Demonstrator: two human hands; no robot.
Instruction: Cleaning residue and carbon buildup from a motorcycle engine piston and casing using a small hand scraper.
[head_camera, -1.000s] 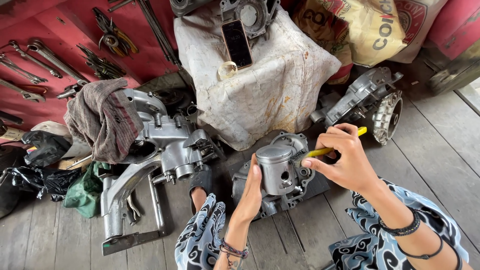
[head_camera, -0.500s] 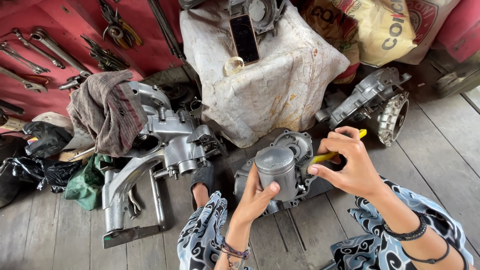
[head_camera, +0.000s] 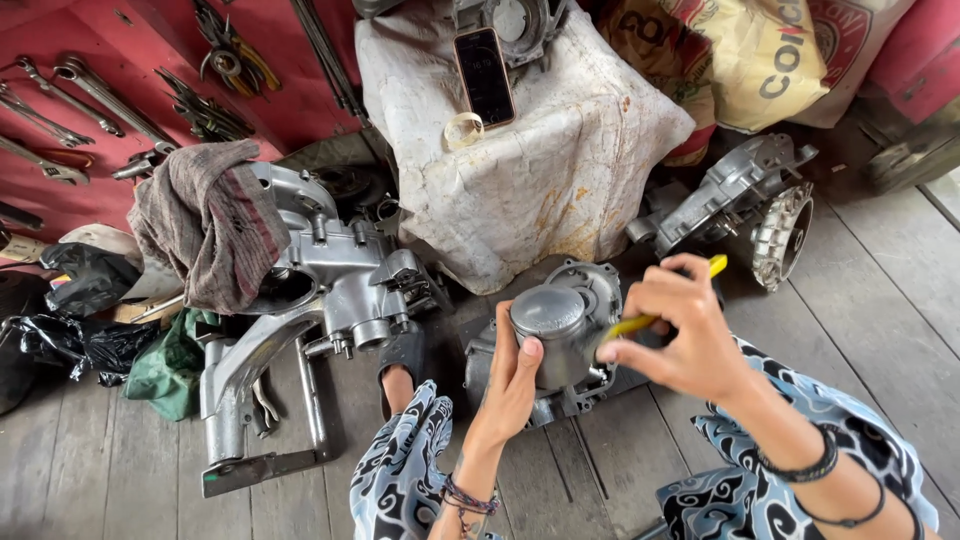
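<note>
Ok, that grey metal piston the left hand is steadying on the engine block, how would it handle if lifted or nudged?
The piston looks like solid cast metal, so probably stiff and fairly heavy for its size. Its smooth, round side suggests it could slip in an oily grip and roll if laid down. The left hand braces its side while the right hand works a yellow-handled tool against it, so it may tip unsupported.

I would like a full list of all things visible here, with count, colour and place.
grey metal piston: one, centre, on a grey engine case
yellow-handled tool: one, beside the piston
large silver engine casing: one, left of centre
striped brown rag: one, over that casing
black phone: one, on a white cloth-covered block
steel wrenches: several, on the red wall
finned grey engine part: one, right
left hand: thumb on the piston
right hand: fingers hold the tool
</note>
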